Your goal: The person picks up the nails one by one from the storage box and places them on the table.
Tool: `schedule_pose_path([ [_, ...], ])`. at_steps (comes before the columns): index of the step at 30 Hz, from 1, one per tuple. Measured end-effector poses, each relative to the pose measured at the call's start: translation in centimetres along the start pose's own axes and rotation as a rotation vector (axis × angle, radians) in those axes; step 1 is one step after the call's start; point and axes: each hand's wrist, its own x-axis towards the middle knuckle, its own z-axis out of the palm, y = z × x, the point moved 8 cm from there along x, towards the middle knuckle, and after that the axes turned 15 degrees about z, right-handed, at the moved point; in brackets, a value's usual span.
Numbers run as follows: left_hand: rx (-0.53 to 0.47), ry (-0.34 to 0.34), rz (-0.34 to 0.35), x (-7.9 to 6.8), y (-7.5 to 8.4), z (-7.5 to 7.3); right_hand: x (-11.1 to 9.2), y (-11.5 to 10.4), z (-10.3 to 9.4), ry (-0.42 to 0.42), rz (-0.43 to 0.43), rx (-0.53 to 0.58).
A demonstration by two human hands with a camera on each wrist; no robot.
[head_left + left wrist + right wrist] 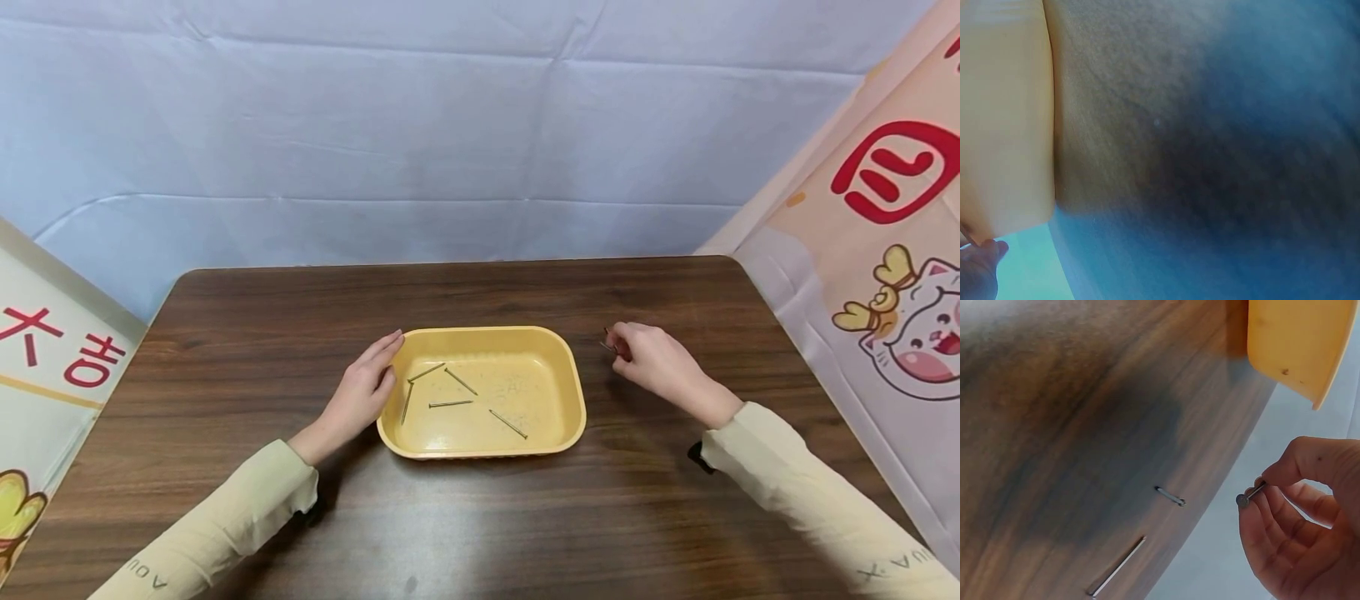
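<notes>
My right hand (651,357) is over the table to the right of the yellow tray (480,450). Between thumb and fingers it pinches a nail (1251,495), its flat round head pointing away from the fingertips. Two more nails, a nearer one (1116,567) and one seen more end-on (1170,496), lie on the table in the right wrist view. With fairly straight fingers, my left hand (358,393) rests at the tray's left rim. Several loose nails lie in the tray, among them one slanting nail (508,424) and one almost level nail (451,404).
The dark wood-grain table (480,533) carries the tray near its middle. A pale cloth (420,125) hangs behind the far edge. Printed banners stand at the left (60,333) and right (885,275) sides.
</notes>
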Motion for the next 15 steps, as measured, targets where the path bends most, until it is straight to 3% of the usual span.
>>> schedule_pose_path([
  [15, -0.002, 0.007, -0.001, -0.1, -0.3, 0.2, -0.1, 1.6, 1.0, -0.015, 0.04, -0.003],
])
